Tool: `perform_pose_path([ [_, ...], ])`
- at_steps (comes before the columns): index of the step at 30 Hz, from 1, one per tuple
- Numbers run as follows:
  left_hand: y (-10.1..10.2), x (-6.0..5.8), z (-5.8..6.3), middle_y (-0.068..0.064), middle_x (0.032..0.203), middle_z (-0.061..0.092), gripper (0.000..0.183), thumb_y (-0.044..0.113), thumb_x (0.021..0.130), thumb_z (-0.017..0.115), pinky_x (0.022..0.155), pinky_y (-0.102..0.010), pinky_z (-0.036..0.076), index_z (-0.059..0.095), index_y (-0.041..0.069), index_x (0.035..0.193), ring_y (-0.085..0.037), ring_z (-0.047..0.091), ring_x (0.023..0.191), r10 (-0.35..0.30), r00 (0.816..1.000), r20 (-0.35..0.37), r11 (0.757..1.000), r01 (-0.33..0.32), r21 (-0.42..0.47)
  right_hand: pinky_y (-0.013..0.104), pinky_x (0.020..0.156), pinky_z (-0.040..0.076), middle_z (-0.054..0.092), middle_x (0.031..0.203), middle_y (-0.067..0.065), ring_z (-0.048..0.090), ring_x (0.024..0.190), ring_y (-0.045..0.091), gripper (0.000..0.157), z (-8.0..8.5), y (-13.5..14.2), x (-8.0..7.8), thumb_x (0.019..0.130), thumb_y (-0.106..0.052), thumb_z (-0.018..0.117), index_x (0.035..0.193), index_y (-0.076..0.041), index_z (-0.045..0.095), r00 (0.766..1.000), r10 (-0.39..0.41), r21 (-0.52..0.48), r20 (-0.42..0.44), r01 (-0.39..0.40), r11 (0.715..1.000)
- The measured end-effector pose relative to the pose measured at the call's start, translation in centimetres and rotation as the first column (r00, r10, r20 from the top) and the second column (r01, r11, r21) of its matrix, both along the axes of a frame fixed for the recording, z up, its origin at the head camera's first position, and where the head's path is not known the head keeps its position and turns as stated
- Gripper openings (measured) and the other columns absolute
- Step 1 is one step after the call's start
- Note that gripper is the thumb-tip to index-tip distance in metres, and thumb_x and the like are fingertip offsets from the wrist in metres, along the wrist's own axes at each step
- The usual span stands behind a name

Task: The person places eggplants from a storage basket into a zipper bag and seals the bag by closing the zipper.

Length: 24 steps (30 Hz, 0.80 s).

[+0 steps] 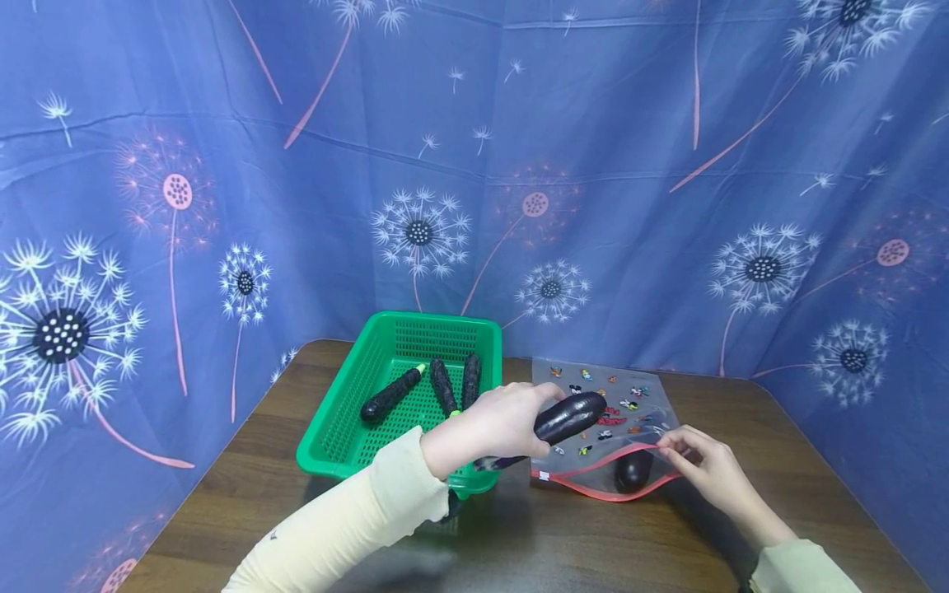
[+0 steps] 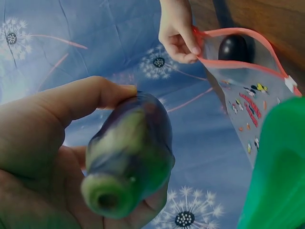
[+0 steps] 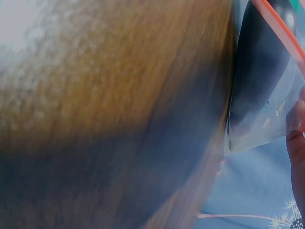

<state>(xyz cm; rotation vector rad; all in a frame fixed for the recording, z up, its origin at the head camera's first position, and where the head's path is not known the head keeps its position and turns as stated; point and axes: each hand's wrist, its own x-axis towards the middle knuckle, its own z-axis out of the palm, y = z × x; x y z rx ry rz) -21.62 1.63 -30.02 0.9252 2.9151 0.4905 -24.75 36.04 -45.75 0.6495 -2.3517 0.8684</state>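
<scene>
My left hand (image 1: 507, 420) grips a glossy dark purple eggplant (image 1: 574, 416) in the air between the green basket and a clear zip bag (image 1: 552, 420). In the left wrist view, the green stem end of this eggplant (image 2: 112, 191) faces the camera. With thumb and fingers, my right hand (image 1: 704, 469) pinches the red-edged mouth of the bag at its right corner. The mouth gapes toward me, and another eggplant (image 1: 633, 471) lies inside. The right wrist view shows that bagged eggplant (image 3: 262, 62) through the clear plastic. Colourful cartoon figures are printed on the bag.
A green plastic basket (image 1: 315, 445) stands left of the bag. Three long, dark, rough-skinned vegetables (image 1: 391, 397) lie in it, partly behind my left arm. Under everything is a brown wooden table (image 1: 534, 543), and a blue dandelion-patterned cloth (image 1: 623, 206) hangs behind.
</scene>
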Motion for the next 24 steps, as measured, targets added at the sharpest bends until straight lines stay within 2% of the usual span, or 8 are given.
perform_pose_path([
  [5,1.1,0.1,-0.1,0.005,0.109,0.064,0.067,0.029,0.073,0.078,0.056,-0.023,0.042,0.049,0.028,0.133,-0.008,0.055,0.081,-0.016,1.000,0.000,1.000,0.016,-0.019,0.014,0.054,0.042,0.057,0.075,-0.012,0.051,0.064,-0.004,0.031,-0.1,-0.1,-0.1,0.072,0.010,0.072,0.083,-0.018,0.064,1.000,0.003,-0.007,-0.008,-0.003,1.000],
  [11,2.1,0.1,-0.5,0.007,0.106,0.063,0.064,0.030,0.073,0.077,0.055,-0.023,0.040,0.050,0.029,0.131,-0.007,0.053,0.080,-0.033,0.999,-0.027,0.999,0.032,-0.042,0.015,0.053,0.042,0.058,0.075,-0.011,0.051,0.063,-0.004,0.030,-0.2,-0.2,-0.3,0.073,0.010,0.072,0.083,-0.017,0.065,1.000,0.012,-0.015,-0.010,-0.012,1.000],
  [17,2.9,0.0,-1.1,0.007,0.103,0.061,0.064,0.032,0.073,0.077,0.053,-0.024,0.040,0.050,0.029,0.131,-0.007,0.052,0.077,-0.013,0.999,-0.037,0.999,0.011,-0.047,0.015,0.055,0.043,0.061,0.078,-0.007,0.053,0.063,-0.003,0.026,0.1,-0.3,-0.3,0.075,0.006,0.073,0.084,-0.018,0.065,1.000,0.015,-0.016,-0.007,-0.016,1.000],
  [24,4.0,-0.2,-2.3,0.007,0.098,0.061,0.062,0.036,0.072,0.078,0.052,-0.024,0.040,0.051,0.028,0.127,-0.006,0.053,0.074,0.002,0.997,-0.079,0.996,-0.009,-0.083,0.013,0.055,0.042,0.061,0.078,-0.005,0.053,0.063,-0.002,0.029,0.3,-0.6,-0.3,0.073,0.010,0.073,0.083,-0.016,0.065,0.999,0.032,-0.032,-0.018,-0.033,0.999],
])
